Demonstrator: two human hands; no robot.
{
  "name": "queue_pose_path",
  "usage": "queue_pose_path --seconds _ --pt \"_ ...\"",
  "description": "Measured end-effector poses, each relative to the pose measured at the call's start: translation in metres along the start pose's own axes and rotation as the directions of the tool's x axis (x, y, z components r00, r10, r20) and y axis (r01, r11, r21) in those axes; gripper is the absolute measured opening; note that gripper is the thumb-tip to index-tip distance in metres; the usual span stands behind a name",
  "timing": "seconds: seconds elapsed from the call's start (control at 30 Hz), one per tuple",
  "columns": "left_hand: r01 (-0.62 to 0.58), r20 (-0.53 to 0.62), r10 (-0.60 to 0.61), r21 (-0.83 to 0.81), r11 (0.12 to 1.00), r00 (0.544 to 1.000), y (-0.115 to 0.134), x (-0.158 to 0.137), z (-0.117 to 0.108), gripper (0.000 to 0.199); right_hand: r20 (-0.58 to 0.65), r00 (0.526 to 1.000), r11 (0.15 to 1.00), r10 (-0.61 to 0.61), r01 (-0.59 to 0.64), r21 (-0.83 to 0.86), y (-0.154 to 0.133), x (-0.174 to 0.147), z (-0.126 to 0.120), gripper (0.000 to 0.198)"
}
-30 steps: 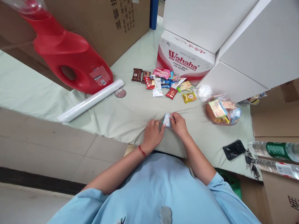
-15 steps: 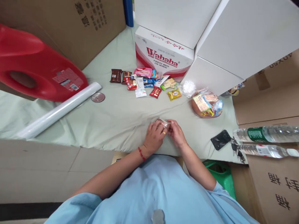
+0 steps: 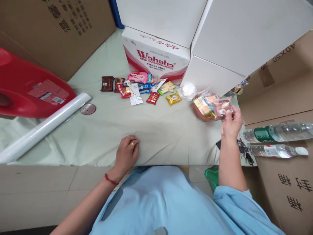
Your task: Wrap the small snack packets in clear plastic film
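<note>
At the right, my right hand [image 3: 231,122] pinches a clear packet with pinkish contents [image 3: 222,105] by its near edge. The packet is over the right side of a brown bowl [image 3: 199,113], which holds wrapped snacks such as a pale yellow-green packet [image 3: 203,105]. My left hand [image 3: 127,150], with a ring and a red bracelet, lies near the front of the cloth-covered table [image 3: 156,130]. Its fingers are curled together and nothing shows in them. Ahead lie several wrapped snacks, among them a yellow packet [image 3: 173,98] and a red packet [image 3: 153,98].
A Wahaha carton [image 3: 156,60] stands behind the snacks. At left are a red jug [image 3: 36,85], a white roll [image 3: 46,127] and a round metal disc [image 3: 88,109]. Plastic bottles [image 3: 281,132], keys [image 3: 247,156] and a partly covered phone [image 3: 218,143] lie at right.
My hands have parted: the right has carried the clear packet rightward to the bowl, while the left has shifted left on the table. The view has turned slightly right.
</note>
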State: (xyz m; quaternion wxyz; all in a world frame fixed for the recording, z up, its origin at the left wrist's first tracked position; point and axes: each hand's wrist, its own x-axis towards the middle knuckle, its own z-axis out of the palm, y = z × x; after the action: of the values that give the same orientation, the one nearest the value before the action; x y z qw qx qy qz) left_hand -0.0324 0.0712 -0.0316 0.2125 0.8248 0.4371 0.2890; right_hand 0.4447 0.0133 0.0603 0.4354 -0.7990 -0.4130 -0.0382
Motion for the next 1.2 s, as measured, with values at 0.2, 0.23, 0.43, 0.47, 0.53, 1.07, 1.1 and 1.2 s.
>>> queue_pose_path --seconds 0.2,0.23,0.43,0.47,0.53,1.07,1.1,1.2 --pt "0.002 -0.027 0.0 0.073 0.997 1.0 -0.001 -0.008 0.005 0.021 0.015 0.999 0.929 0.04 -0.032 -0.368 0.007 0.052 0.027 0.051" --pt "-0.005 -0.026 0.007 0.085 0.996 1.0 0.0 -0.008 0.006 0.021 0.034 0.998 0.896 0.055 -0.034 -0.444 0.003 0.05 0.031 0.049" --pt "-0.035 -0.027 0.038 0.097 0.995 0.999 0.0 -0.01 0.006 0.022 0.115 0.99 0.805 0.08 0.004 -0.593 -0.009 0.039 0.022 0.044" --pt "-0.029 -0.027 0.032 0.098 0.995 0.999 -0.001 -0.01 0.006 0.022 0.142 0.986 0.801 0.083 0.019 -0.599 -0.009 0.04 0.018 0.043" --pt "-0.022 -0.026 0.025 0.099 0.995 0.999 -0.001 -0.01 0.006 0.022 0.186 0.979 0.791 0.088 0.045 -0.61 -0.011 0.047 0.007 0.042" --pt "-0.061 -0.061 0.07 0.143 0.988 0.996 0.003 -0.009 0.006 0.021 0.855 0.519 0.416 0.001 0.777 -0.472 -0.069 0.162 0.077 0.04" --pt "-0.06 -0.063 0.069 0.143 0.988 0.996 0.003 -0.009 0.006 0.021 0.852 0.522 0.39 0.042 0.776 -0.495 -0.067 0.165 0.078 0.039" --pt "-0.067 -0.066 0.077 0.146 0.987 0.995 0.002 -0.01 0.006 0.022 0.861 0.489 0.412 0.139 0.762 -0.5 -0.066 0.167 0.077 0.043"
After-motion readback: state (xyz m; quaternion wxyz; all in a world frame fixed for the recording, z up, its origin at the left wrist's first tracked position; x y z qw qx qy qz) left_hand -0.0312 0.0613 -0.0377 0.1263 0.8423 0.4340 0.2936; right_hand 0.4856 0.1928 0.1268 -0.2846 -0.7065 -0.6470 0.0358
